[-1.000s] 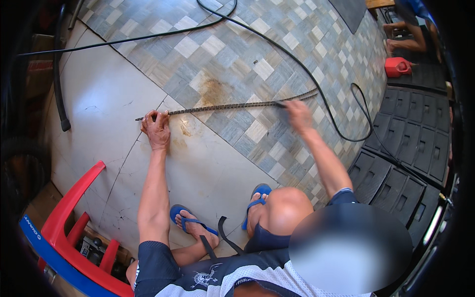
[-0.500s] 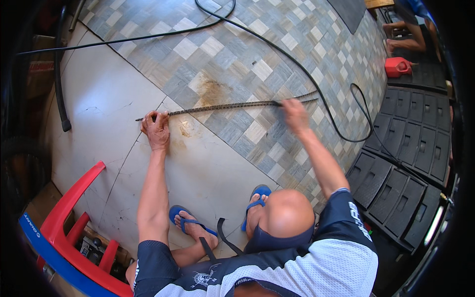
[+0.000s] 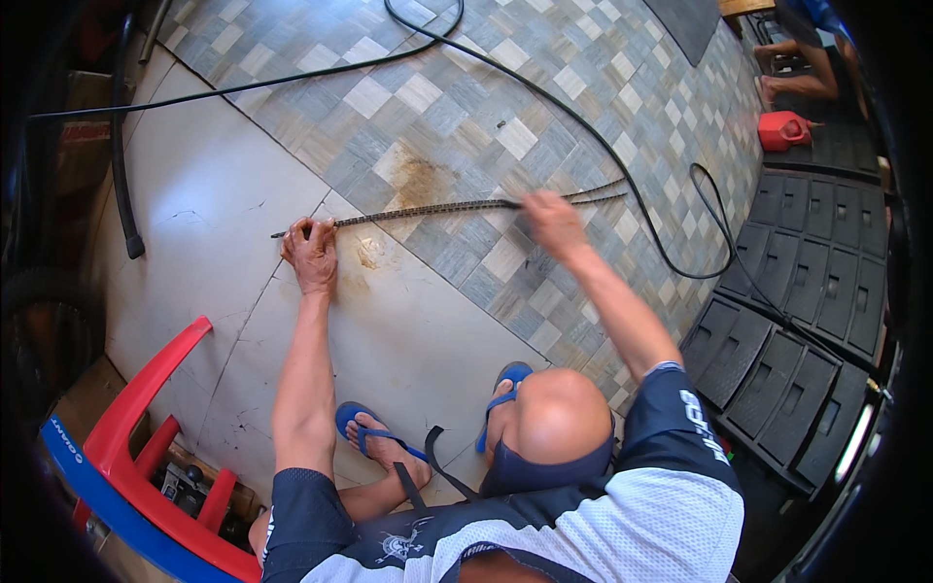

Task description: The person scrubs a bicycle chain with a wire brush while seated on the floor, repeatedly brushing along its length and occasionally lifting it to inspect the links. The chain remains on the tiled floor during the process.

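Note:
A dark bike chain (image 3: 418,211) lies stretched from left to right across the floor, its strands side by side. Near its left end my left hand (image 3: 312,257) pinches it against the pale tiles, fingers closed. Over the right part of the chain is my right hand (image 3: 556,225), blurred by motion, with its fingers curled. A small dark thing shows at its fingertips, too smeared to name. Past that hand, the two chain strands spread apart on the patterned floor.
A black hose (image 3: 583,121) loops over the floor beyond the chain's right end. Black drawer units (image 3: 777,282) line the right side, near a red container (image 3: 782,131). At lower left stands a red and blue frame (image 3: 121,437). Another person's bare legs (image 3: 807,83) show at far right.
My right hand has slid left along the chain, toward my left hand. The left hand keeps its grip at the chain's end, nearly still.

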`<state>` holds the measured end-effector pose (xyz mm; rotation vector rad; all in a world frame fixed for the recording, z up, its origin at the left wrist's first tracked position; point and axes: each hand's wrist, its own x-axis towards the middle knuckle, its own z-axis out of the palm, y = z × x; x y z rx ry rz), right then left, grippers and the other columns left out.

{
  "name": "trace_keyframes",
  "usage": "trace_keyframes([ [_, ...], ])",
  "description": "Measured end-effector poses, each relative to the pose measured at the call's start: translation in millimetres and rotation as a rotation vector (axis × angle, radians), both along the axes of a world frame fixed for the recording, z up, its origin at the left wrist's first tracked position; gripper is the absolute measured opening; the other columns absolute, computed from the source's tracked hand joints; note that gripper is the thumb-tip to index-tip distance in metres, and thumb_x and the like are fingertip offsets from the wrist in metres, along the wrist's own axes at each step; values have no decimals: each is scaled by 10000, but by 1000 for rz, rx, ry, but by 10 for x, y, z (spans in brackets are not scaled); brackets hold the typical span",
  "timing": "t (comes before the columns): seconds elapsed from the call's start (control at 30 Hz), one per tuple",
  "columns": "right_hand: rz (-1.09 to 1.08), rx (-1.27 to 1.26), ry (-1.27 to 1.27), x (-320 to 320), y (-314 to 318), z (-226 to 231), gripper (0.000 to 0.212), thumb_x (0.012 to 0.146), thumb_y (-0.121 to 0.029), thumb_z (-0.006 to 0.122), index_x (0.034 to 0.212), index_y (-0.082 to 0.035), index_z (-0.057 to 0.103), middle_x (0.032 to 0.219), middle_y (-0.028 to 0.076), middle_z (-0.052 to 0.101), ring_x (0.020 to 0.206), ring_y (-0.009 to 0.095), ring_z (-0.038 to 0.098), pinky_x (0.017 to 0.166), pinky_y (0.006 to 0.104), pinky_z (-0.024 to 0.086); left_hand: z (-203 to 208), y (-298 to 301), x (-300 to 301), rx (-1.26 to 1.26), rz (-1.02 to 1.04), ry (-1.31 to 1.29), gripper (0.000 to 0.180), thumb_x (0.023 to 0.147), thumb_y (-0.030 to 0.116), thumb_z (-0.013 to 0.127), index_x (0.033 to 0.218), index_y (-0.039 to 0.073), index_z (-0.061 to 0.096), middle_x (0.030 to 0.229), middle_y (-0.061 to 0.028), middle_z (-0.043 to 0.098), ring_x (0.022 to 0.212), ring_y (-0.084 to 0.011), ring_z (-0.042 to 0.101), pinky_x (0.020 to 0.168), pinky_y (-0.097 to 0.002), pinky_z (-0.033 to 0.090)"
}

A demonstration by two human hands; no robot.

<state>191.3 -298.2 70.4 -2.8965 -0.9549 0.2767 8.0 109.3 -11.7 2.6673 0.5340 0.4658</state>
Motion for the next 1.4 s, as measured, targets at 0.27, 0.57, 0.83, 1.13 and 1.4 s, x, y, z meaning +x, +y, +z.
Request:
trace_keyframes([
  [0.27, 273, 235, -47, -184, 1153, 9, 158, 1077, -196, 525, 1075, -110, 658, 994, 82, 667, 959, 237, 691, 762, 395, 609, 12, -20, 22, 47, 25, 33, 151, 949, 250, 742, 1100, 258, 733, 1162, -10, 593, 1174, -262, 541, 1070, -474, 355],
  [0.57, -66, -77, -50, 299, -717, 171, 135, 1041, -185, 592, 1097, -127, 700, 1050, 59, 707, 1017, 246, 689, 806, 397, 603, -1, -5, 17, 28, -11, 15, 152, 955, 268, 738, 1107, 273, 732, 1174, -11, 601, 1176, -266, 545, 1075, -482, 349],
  [0.83, 331, 248, 1, -236, 1294, -125, 177, 1064, -183, 557, 1194, -151, 672, 1043, 83, 703, 969, 281, 691, 783, 382, 606, -26, -2, 18, 37, 14, 31, 165, 959, 265, 733, 1123, 272, 731, 1180, -19, 600, 1184, -265, 535, 1079, -479, 340],
  [1.13, -174, 61, -114, 308, -369, 108, 122, 1019, -210, 648, 1102, -122, 671, 1033, 89, 683, 907, 275, 675, 741, 413, 590, -4, -26, 38, 72, 22, 21, 143, 964, 277, 726, 1106, 259, 729, 1179, -19, 596, 1177, -270, 536, 1072, -486, 353],
  [1.4, 91, 330, -149, -117, 91, -331, 204, 1003, -144, 628, 1195, -152, 697, 997, 95, 666, 927, 259, 675, 751, 402, 595, -54, 6, -9, -8, 5, -14, 147, 965, 254, 723, 1111, 269, 732, 1191, -31, 596, 1183, -272, 531, 1085, -485, 339],
])
